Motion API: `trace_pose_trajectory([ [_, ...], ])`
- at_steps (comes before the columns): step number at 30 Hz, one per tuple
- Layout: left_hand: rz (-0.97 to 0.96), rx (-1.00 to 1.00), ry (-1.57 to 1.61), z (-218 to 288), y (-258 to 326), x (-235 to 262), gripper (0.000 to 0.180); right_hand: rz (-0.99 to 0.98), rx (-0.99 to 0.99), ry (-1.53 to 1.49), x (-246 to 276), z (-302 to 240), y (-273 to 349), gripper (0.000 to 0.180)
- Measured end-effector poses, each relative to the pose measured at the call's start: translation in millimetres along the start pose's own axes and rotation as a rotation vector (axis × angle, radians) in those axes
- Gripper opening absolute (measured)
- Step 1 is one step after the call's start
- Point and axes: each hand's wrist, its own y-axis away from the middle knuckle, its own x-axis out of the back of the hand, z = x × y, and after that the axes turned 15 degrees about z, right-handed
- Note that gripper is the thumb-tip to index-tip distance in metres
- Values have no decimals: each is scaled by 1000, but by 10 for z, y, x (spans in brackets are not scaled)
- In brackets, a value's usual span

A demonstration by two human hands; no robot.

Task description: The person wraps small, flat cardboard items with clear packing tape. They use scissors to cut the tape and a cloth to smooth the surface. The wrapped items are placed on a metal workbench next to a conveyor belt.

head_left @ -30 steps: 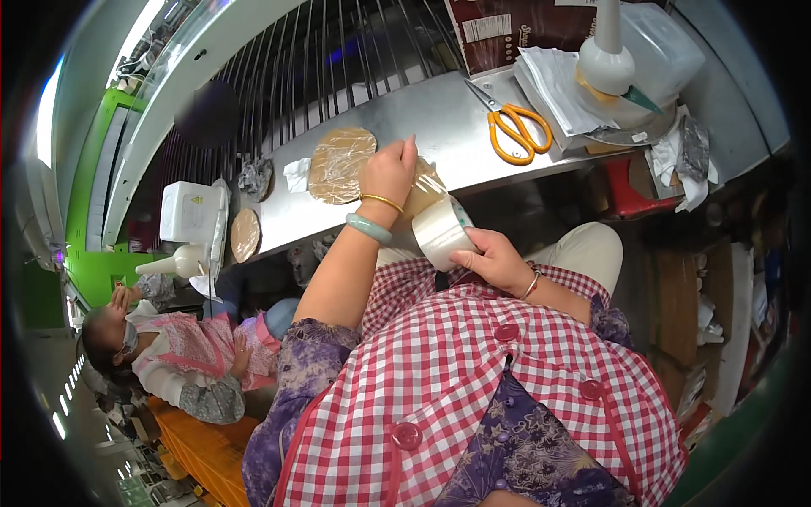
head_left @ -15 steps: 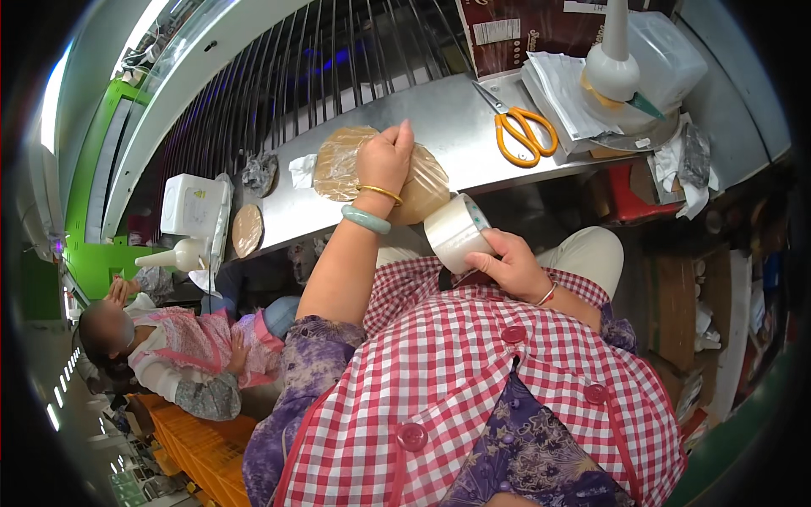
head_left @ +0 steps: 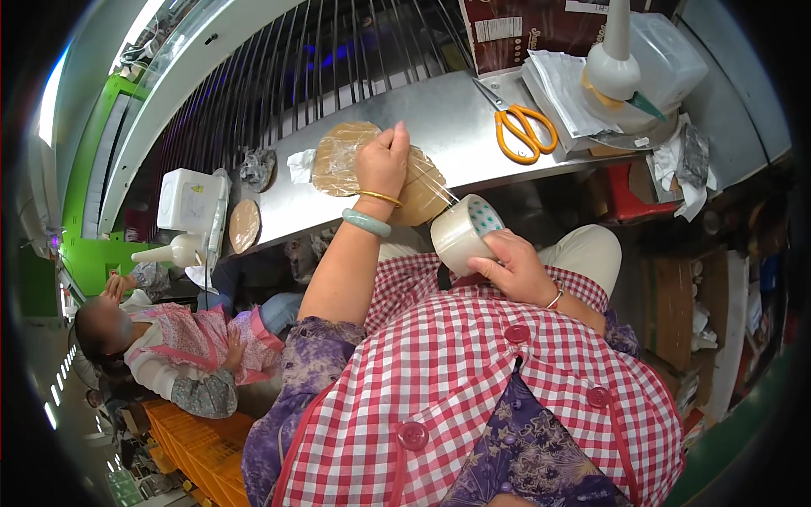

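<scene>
My left hand is closed in a fist over two rounded brown cardboard pieces with clear tape across them. The hand covers where the pieces meet, and what its fingers grip is hidden. They lie at the steel bench's front edge, one reaching past it. My right hand holds a wide roll of clear packing tape near my lap, thumb on its rim. A shiny strip of tape stretches from the roll toward my left fist, over the right cardboard piece.
Orange-handled scissors lie on the steel bench, beside stacked papers and a white nozzle-shaped device. Left along the bench are a brown disc, a plastic-wrapped lump and a white box. A person sits at left.
My right hand and the tape roll have shifted slightly right and tilted, showing the roll's inner core. The strip between roll and fist shows more clearly. My left fist stays nearly in place.
</scene>
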Motion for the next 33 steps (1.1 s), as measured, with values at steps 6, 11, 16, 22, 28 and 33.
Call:
trace_pose_trajectory([
  [6,7,141,248,62,-6,76,46,9,-155,-93,22,54,70,23],
  [11,-209,311,271,109,-7,121,45,-73,-262,-226,11,298,142,27],
  [16,-440,483,273,301,31,162,42,-121,-541,-425,27,378,134,36],
  [22,-315,232,146,259,6,146,44,267,-16,104,165,53,-95,44],
  [28,-236,87,86,560,59,159,45,201,345,369,18,-365,-415,51],
  [33,-234,111,256,663,138,180,45,163,88,61,-156,-290,-442,52],
])
